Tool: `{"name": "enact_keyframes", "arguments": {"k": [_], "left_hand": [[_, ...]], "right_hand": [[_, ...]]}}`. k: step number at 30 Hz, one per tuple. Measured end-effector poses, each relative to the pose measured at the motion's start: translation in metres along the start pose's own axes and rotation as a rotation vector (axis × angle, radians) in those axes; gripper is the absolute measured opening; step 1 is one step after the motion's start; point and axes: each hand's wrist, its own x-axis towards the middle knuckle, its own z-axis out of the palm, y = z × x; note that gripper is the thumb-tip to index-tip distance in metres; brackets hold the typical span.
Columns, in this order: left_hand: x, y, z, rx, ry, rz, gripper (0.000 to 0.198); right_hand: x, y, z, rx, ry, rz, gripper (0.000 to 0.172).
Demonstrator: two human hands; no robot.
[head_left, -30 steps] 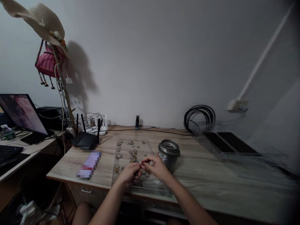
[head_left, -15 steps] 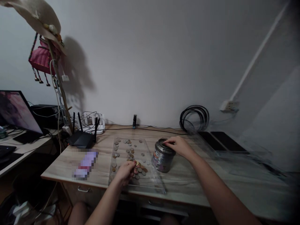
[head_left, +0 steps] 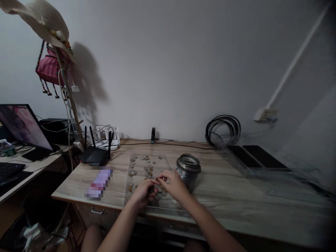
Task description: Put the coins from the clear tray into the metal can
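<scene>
The coins (head_left: pixel 146 169) lie scattered on a clear plastic tray (head_left: pixel 168 161), near the front edge of the desk (head_left: pixel 225 206). They are small, round and flat, some silver-coloured and some brownish or golden. The left hand (head_left: pixel 144 193) and the right hand (head_left: pixel 170 182) meet above the nearer coins and hide a part of them. The left fingers are curled; the right thumb and forefinger come close together at the left fingertips. Whether either hand's fingers are clamped on a coin, one cannot tell.

Just beside the right hand stands an upright grey coin tin (head_left: pixel 187 175), with a slot in its round lid; the hand covers a little of its side. To the left lie a pixelated purple object (head_left: pixel 99 183) and a black router (head_left: pixel 95 156). Behind, a small dark bottle (head_left: pixel 153 135) stands near the pale wall (head_left: pixel 168 70), and a black cable coil (head_left: pixel 237 129) leans at the right. The desk has a light wood grain. At the far left hang a straw hat (head_left: pixel 49 22) and a pink bag (head_left: pixel 49 69).
</scene>
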Motion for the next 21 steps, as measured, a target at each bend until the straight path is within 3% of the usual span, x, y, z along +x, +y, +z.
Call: {"name": "enact_keyframes", "arguments": {"k": [5, 9, 12, 21], "left_hand": [[0.001, 0.001, 0.002, -0.013, 0.033, -0.069, 0.034], [0.002, 0.000, 0.001, -0.003, 0.042, -0.085, 0.030], [0.003, -0.001, 0.000, 0.031, 0.041, -0.077, 0.021], [0.006, -0.007, -0.001, 0.178, 0.047, 0.086, 0.036]], "right_hand": [[0.021, 0.037, -0.079, -0.158, 0.325, 0.005, 0.022], [0.029, 0.071, -0.120, -0.414, 0.215, 0.071, 0.021], [0.027, 0.083, -0.121, -0.475, 0.103, 0.040, 0.021], [0.032, 0.087, -0.109, -0.525, 0.102, 0.043, 0.020]]}}
